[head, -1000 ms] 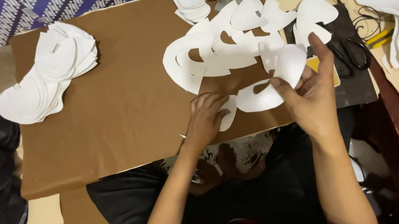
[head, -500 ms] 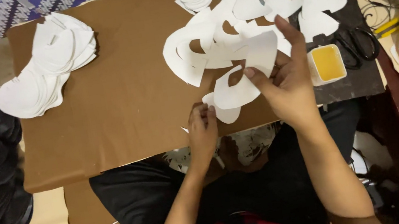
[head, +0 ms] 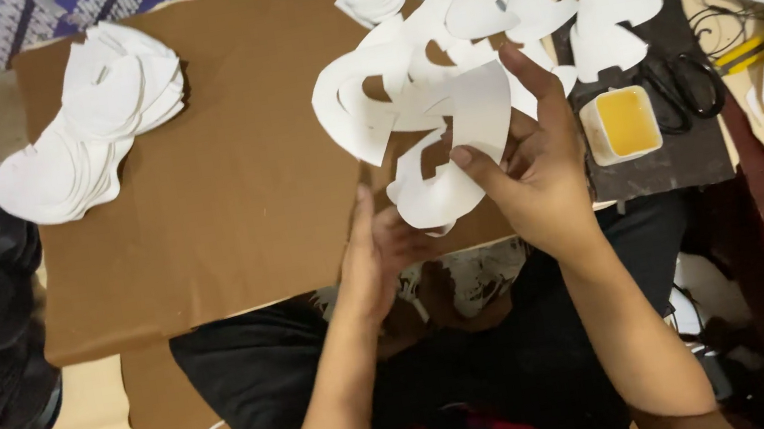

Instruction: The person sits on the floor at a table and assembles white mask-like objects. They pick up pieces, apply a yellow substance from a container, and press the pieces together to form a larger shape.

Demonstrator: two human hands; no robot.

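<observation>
Head view: we see two hands working white cut-out shapes over a brown board.

Our right hand (head: 537, 171) pinches a white cut-out piece (head: 472, 110) between thumb and fingers, lifted above the brown cardboard sheet (head: 234, 166). Our left hand (head: 379, 260) lies below it, fingers loosely curled, touching a curved white piece (head: 435, 196). A stack of white pieces (head: 87, 127) rests far left; a yellow tub (head: 623, 123) sits just right.

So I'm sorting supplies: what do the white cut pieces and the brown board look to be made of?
White pieces: thin, matte sheet, perhaps foam or stiff fabric lining; they curl and flex where the right hand pinches them. Brown board: flat, matte, cardboard-like, with straight cut edges. Neither can be told for certain by look.
</observation>
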